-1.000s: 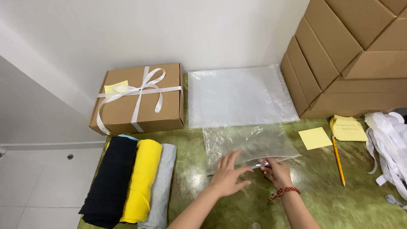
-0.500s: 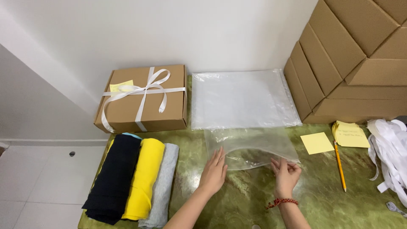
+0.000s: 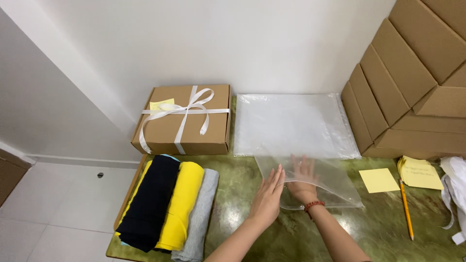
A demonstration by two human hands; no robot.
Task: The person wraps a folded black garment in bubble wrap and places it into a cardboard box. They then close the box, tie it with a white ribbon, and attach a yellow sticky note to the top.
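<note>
1. A clear plastic bag [image 3: 330, 182] lies flat on the green counter [image 3: 242, 213], just in front of a stack of like bags [image 3: 291, 123].
2. The right hand [image 3: 302, 177] sits inside the bag's mouth, fingers spread flat, gripping nothing.
3. The left hand [image 3: 269, 194] presses the bag's left edge, fingers straight and together.
4. Left of the hands, black, yellow and grey folded garments [image 3: 170, 208] lie side by side.
5. Behind them stands a ribboned cardboard box [image 3: 187, 119]; to the right lie yellow sticky notes [image 3: 378, 180] and a pencil [image 3: 406, 208].
</note>
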